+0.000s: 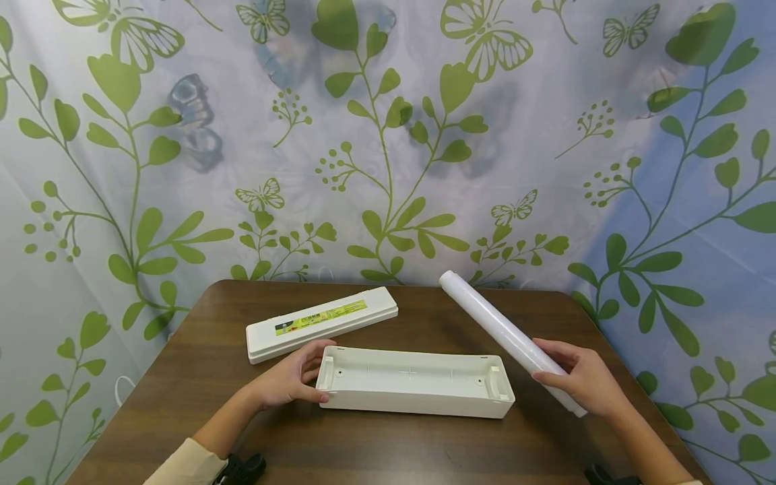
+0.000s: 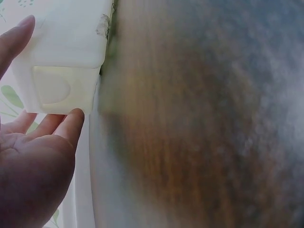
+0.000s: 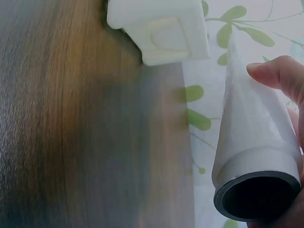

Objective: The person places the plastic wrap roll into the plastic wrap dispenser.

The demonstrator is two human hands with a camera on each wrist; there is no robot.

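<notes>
A long white plastic box [image 1: 412, 374], its top uncovered, lies on the table before me. My left hand [image 1: 297, 377] holds its left end, thumb at the near corner and fingers at the far one. The left wrist view shows that hand [image 2: 38, 161] against the box's end wall [image 2: 64, 88]. To the right, my right hand [image 1: 578, 377] grips a roll of cling film [image 1: 494, 323] by its near part. The roll slants away to the far left, and its dark hollow core [image 3: 259, 197] shows in the right wrist view.
Behind the box's left part lies a long white lid [image 1: 321, 320] with a yellow-green label. All of it rests on a brown wood-grain table [image 1: 388, 444]. A curtain [image 1: 388, 168] with green leaves and butterflies hangs along the far edge and both sides.
</notes>
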